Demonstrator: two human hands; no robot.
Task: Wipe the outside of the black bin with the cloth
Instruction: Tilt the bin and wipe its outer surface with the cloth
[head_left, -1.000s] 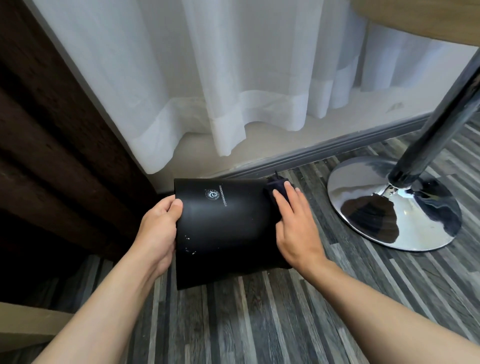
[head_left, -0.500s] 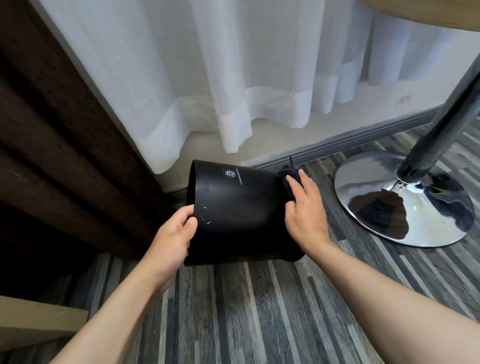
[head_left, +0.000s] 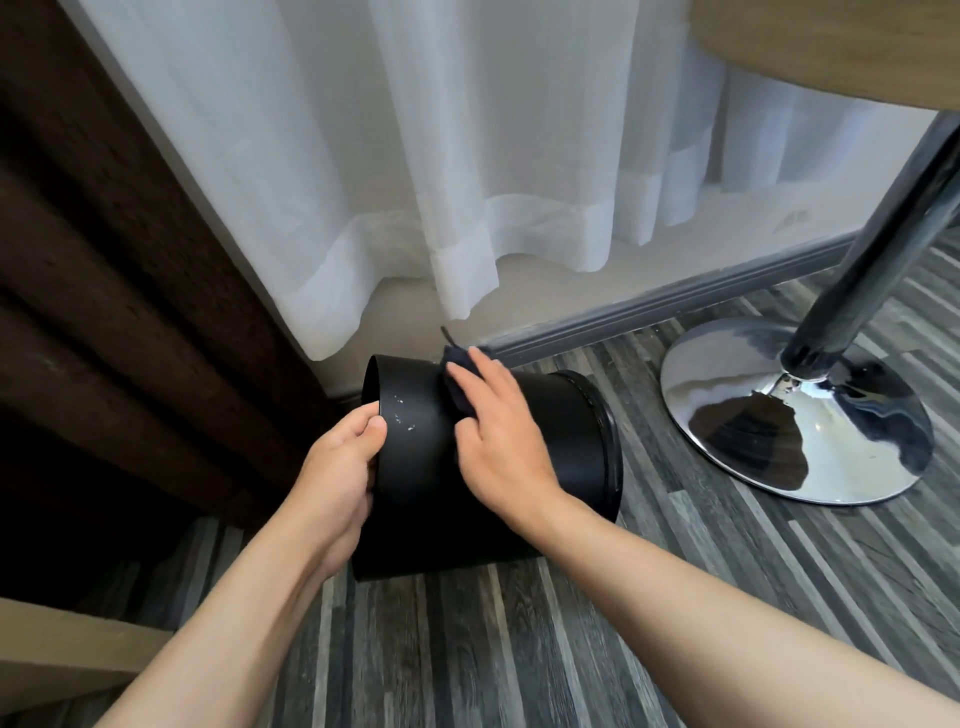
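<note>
Round black plastic bin (head_left: 550, 441) lies sideways on grey plank floor (head_left: 519, 649) | left hand (head_left: 337, 467) grips its left end; right hand (head_left: 498, 436), fingers flat, presses small dark cloth (head_left: 460, 364) on its upper wall | cloth has crossed from the right end towards white specks (head_left: 400, 421); wiping seemingly midway

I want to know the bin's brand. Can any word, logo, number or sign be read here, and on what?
None can be read.
The bin shows no print on the side facing the camera, only white flecks near its left end, which are not letters.
The right hand and cloth cover part of that side.
The chrome base bears no text.
</note>
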